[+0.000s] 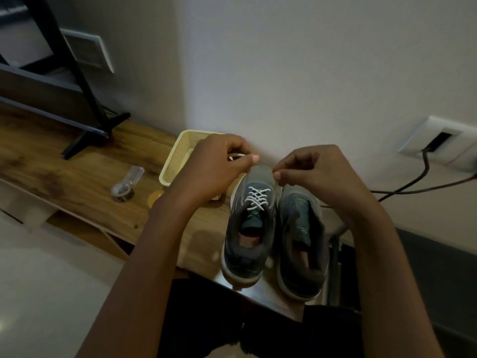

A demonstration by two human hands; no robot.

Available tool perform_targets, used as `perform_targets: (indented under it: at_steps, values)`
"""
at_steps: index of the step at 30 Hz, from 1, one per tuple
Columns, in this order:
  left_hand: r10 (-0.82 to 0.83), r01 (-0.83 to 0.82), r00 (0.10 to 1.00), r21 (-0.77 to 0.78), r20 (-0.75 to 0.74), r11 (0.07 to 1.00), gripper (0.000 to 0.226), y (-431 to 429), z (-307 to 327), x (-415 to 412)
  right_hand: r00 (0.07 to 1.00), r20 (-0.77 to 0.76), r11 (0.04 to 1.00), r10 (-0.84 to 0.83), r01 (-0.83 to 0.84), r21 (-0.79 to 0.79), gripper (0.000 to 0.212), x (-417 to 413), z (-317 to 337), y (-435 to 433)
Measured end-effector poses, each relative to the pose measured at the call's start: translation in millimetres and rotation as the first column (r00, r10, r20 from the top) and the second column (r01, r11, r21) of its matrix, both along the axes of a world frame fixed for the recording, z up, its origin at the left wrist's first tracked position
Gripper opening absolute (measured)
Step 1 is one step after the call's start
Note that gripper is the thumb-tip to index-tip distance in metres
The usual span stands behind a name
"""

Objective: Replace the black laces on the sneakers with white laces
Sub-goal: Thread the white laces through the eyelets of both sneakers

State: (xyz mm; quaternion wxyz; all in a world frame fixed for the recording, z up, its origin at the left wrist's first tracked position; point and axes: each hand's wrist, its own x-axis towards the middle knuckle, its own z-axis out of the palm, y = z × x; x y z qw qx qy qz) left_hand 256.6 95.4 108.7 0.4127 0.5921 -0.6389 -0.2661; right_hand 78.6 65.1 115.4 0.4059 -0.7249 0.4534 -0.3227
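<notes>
Head view. The two grey sneakers stand side by side at the bench's (77, 182) near edge, just right of the yellow mesh basket (175, 156). Their long axes run away from me, toes to the wall, heels toward me.

The left sneaker (242, 262), touching the basket's corner, carries a white lace (254, 198) in criss-cross rows. The right sneaker (309, 275) shows a bare tongue.

The left hand (214, 171) hangs over the basket's right side, fingers curled, thumb pressed to forefinger, with a pale strand (237, 156) under them.

The right hand (317, 171), right of the basket above the toes, is also pinched. On what, I cannot tell.

The bench is wood-grained. A clear tape dispenser (124, 187) lies left of the basket.
</notes>
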Motion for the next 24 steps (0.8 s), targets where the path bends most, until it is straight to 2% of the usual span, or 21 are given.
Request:
perform_targets:
  at_steps: [6,11,15,17,20,22,24]
  values:
    - [-0.103,0.09,0.982,-0.087,-0.159,0.992,0.013,7,0,-17,0.989,0.128,0.997,-0.07,0.066,0.033,0.018,19,-8,23]
    - [-0.181,0.17,0.933,-0.061,-0.313,0.984,0.015,18,-4,-19,0.952,0.227,0.978,-0.207,0.205,0.035,0.009,22,-16,27]
    - [-0.217,0.213,0.921,-0.048,-0.325,0.976,0.013,27,-3,-23,0.99,0.131,0.999,-0.047,0.047,0.003,0.018,17,-12,30]
    - [-0.24,0.232,0.907,-0.064,-0.346,0.971,0.01,28,-1,-23,0.987,0.156,0.999,-0.036,0.033,0.017,0.017,15,-10,31]
    - [-0.175,0.14,0.83,-0.105,-0.529,0.985,0.022,22,-5,-18,0.979,0.195,0.997,-0.067,0.058,0.053,0.018,13,-12,35]
    - [-0.082,0.082,0.861,-0.021,-0.502,0.996,0.031,20,-12,-17,0.973,0.214,0.994,-0.087,0.071,0.08,0.02,15,-15,41]
    - [-0.128,0.186,0.928,0.137,-0.349,0.973,0.037,24,-24,-21,0.952,0.274,0.988,-0.137,0.111,0.107,0.023,19,-21,46]
